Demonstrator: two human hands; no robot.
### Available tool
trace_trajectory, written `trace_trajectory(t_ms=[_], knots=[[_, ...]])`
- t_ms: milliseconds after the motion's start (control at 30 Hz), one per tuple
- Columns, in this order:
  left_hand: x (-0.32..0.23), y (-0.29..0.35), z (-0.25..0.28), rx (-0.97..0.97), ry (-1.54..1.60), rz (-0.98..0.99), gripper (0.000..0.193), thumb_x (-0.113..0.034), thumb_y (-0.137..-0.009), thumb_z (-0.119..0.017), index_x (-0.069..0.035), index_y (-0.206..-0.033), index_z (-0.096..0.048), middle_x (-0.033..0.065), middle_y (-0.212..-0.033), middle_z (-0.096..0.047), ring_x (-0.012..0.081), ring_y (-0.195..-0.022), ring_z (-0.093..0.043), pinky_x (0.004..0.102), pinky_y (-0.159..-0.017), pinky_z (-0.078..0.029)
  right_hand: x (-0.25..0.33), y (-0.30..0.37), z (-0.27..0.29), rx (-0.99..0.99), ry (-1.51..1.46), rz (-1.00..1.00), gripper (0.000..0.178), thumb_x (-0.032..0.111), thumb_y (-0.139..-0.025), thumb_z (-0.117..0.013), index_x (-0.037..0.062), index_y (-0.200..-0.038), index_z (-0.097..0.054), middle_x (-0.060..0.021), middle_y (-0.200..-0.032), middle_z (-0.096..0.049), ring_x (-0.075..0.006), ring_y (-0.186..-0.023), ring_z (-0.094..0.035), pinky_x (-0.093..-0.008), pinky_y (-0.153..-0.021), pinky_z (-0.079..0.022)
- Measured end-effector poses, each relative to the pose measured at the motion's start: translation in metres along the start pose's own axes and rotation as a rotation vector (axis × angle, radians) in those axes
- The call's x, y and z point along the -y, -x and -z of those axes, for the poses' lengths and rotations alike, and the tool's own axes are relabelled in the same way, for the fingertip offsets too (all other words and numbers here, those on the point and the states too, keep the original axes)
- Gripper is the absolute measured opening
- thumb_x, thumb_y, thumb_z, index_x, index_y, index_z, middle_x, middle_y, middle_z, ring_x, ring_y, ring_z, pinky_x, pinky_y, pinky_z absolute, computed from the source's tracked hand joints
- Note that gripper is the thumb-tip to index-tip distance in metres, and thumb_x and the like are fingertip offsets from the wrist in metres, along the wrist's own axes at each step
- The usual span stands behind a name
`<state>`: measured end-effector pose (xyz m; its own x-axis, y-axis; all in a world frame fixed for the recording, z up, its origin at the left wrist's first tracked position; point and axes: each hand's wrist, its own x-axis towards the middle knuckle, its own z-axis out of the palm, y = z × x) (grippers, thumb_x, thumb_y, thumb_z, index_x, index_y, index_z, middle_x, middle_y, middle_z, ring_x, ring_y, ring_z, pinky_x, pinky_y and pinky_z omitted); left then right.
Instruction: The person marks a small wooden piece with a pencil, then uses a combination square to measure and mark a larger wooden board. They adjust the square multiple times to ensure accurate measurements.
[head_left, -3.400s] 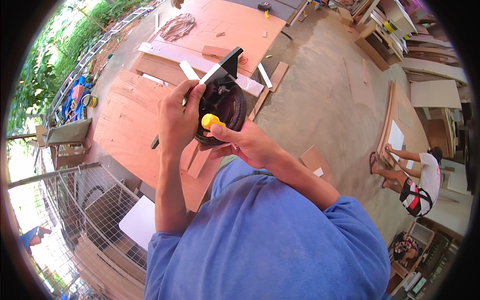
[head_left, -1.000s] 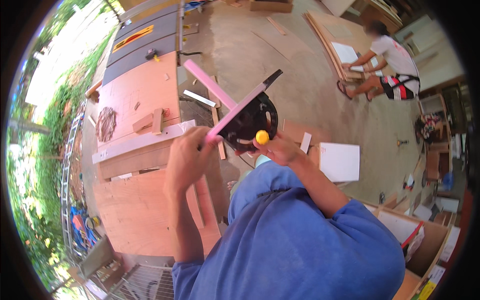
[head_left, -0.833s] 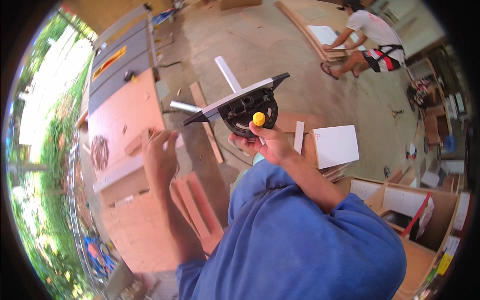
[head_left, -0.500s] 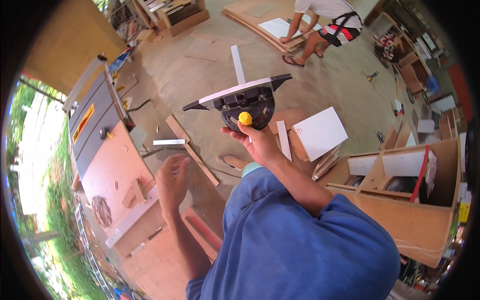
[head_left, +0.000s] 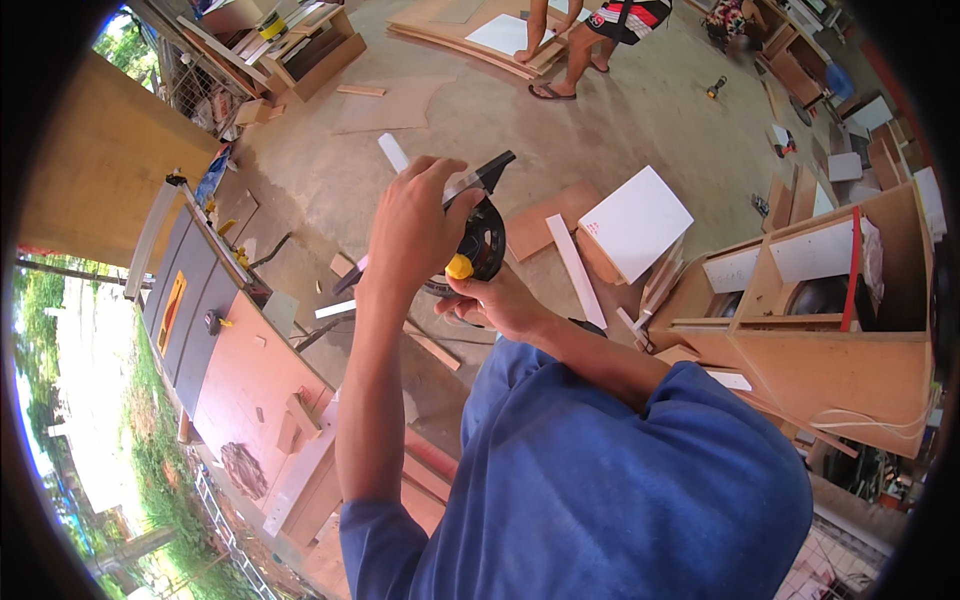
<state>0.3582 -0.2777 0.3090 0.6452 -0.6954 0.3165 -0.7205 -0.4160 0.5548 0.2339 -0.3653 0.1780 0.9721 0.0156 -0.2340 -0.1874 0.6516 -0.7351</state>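
Observation:
A black miter gauge with a silvery fence and a yellow knob is held up in front of me. My right hand grips it from below, thumb close to the knob. Across the fence lies my left hand, with fingers and thumb on either side of it, covering its middle. The fence slants from lower left to upper right. Beyond my left hand, the pale end of the gauge's bar sticks out.
To the left stands a table saw with a tape measure on top. At right are a white panel and a wooden cabinet. Another person bends over boards at the back. Wood strips lie on the floor.
My left hand has risen from beside the saw onto the gauge's fence. The gauge has turned so its fence slants, and its bar now points up and left. My view has shifted.

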Motion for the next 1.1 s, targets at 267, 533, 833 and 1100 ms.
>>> trace_trajectory(t_ms=[267,533,833,1100], knots=[[0.013,-0.007,-0.016,0.031,0.349,0.115,0.032,-0.012,-0.096,-0.072,-0.005,-0.127,-0.074,0.0172,-0.110,-0.078,0.0319,-0.098,-0.075,0.0399,-0.090,-0.057,-0.013,0.000,-0.004,0.089,0.138,0.017,0.026,0.012,-0.102,-0.072,0.0030,-0.126,-0.066,-0.0060,-0.111,-0.073,-0.0196,-0.091,-0.078,-0.0278,-0.069,-0.053],[0.015,0.003,-0.013,-0.098,0.246,0.031,0.031,0.000,-0.096,-0.065,-0.007,-0.125,-0.073,0.0166,-0.107,-0.074,0.0315,-0.092,-0.073,0.0386,-0.086,-0.056,-0.017,-0.010,-0.006,0.192,0.127,0.019,0.021,0.009,-0.101,-0.072,0.0026,-0.121,-0.068,-0.0061,-0.104,-0.071,-0.0196,-0.086,-0.077,-0.0269,-0.067,-0.053],[0.017,0.011,-0.022,-0.139,0.174,0.114,0.030,0.005,-0.095,-0.063,-0.007,-0.120,-0.071,0.0180,-0.102,-0.072,0.0372,-0.087,-0.071,0.0421,-0.081,-0.055,-0.013,-0.006,-0.008,0.200,0.148,-0.046,0.018,0.011,-0.100,-0.072,0.0035,-0.116,-0.068,-0.0050,-0.101,-0.071,-0.0189,-0.083,-0.076,-0.0264,-0.064,-0.051],[0.030,0.018,-0.020,-0.201,0.158,0.065,0.041,0.007,-0.095,-0.062,-0.009,-0.132,-0.063,0.0197,-0.109,-0.074,0.0384,-0.093,-0.074,0.0418,-0.082,-0.057,-0.015,-0.012,-0.008,0.235,0.135,-0.064,0.016,0.011,-0.101,-0.072,0.0037,-0.115,-0.068,-0.0042,-0.098,-0.071,-0.0189,-0.080,-0.077,-0.0268,-0.064,-0.052]])
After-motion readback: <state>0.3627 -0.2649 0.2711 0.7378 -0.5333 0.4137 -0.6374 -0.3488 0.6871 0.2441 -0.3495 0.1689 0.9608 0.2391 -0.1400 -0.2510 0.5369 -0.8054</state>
